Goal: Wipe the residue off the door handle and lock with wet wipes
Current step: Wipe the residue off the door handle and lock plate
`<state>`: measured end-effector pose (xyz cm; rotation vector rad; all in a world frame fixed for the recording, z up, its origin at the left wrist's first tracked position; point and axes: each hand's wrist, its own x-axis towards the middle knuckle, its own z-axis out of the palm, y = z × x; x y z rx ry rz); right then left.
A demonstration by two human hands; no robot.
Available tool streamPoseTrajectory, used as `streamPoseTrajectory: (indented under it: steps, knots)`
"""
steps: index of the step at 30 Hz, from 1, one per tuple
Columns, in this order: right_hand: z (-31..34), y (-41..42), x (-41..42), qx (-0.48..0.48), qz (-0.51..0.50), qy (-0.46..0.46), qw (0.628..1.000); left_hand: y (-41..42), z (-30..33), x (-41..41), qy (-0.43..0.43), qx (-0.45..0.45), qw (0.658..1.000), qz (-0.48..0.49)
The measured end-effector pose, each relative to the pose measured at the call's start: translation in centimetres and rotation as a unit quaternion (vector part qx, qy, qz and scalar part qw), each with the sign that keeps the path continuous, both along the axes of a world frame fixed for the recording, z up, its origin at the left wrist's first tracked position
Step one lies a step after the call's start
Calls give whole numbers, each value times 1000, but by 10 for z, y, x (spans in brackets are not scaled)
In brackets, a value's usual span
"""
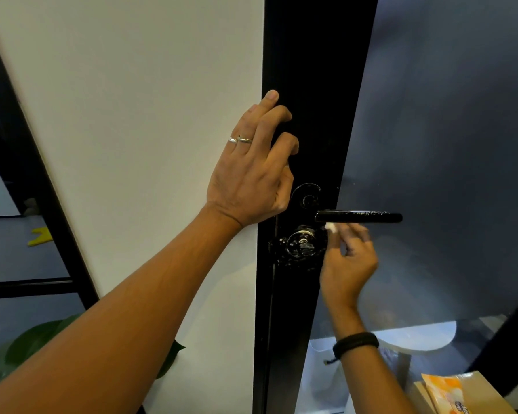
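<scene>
The left hand (pixel 251 171) reaches up from the lower left on an extended forearm, with its palm at the edge of the black door frame (pixel 308 70) and its fingers bent and curled round that edge, just above the lock. 2 thin silver rings (pixel 240 140) sit on neighbouring fingers. The lock plate (pixel 299 243) is black, glossy and scrolled, with a round metal cylinder and pale flecks of residue. The door handle (pixel 359 217), a straight glossy black lever, juts right across the frosted glass panel (pixel 449 130). The right hand (pixel 346 264), blurred, rises from below with a black wristband (pixel 356 343) and pinches a small white wet wipe (pixel 331 227) just under the lever's base, beside the lock.
</scene>
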<state>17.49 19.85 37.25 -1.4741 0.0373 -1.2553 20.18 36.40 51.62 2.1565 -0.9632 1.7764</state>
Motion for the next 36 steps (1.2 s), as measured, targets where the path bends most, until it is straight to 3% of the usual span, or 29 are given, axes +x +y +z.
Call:
streamPoseTrajectory:
  steps: [6, 16, 22, 25, 29, 31, 34, 36]
  knots:
    - [-18, -12, -14, -167, -34, 48, 984, 1, 1, 0, -1, 1, 1000, 7]
    - [21, 19, -17, -222, -1, 91, 971, 1, 0, -1, -8, 12, 1000, 14]
    - [23, 6, -18, -105, -2, 97, 990, 3, 1, -3, 2, 14, 1000, 0]
    - [23, 18, -16, -215, -30, 92, 972, 2, 2, -4, 5, 21, 1000, -7]
    - [25, 31, -16, -397, -11, 99, 912, 2, 2, -4, 1, 21, 1000, -7]
    - [30, 22, -15, -364, 11, 92, 927, 2, 2, -4, -3, 20, 1000, -11]
    - [28, 1, -17, -171, 40, 102, 979, 2, 2, -4, -4, 17, 1000, -19]
    - [16, -8, -18, -73, 32, 110, 991, 2, 2, -4, -3, 15, 1000, -18]
